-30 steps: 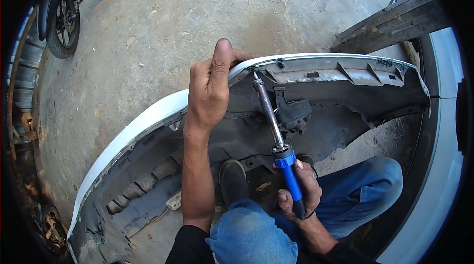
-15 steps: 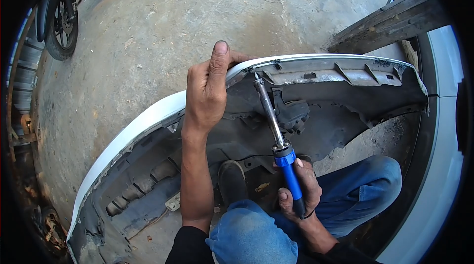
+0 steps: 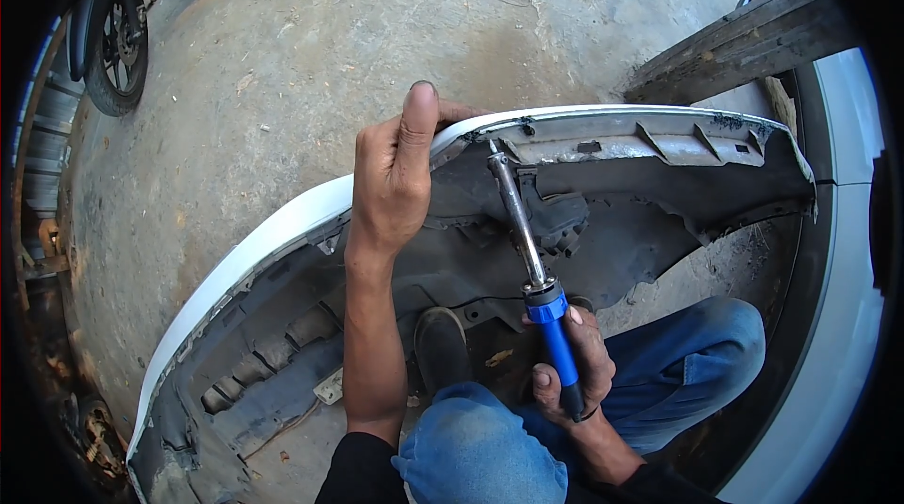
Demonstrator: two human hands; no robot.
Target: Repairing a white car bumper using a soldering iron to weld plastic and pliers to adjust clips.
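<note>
Right hand (image 3: pixel 591 358) closed around a blue-handled soldering iron (image 3: pixel 517 207), tip near the inner edge of a curved white bumper (image 3: pixel 282 232) on the ground. Left hand (image 3: pixel 391 186) at its rim, thumb raised, grip partly hidden, closure unclear.

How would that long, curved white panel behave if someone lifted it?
The white panel would probably flex, being long and thin-edged. Its bowed shape may make it awkward to balance, though the ribs likely stiffen the edge near them.
</note>
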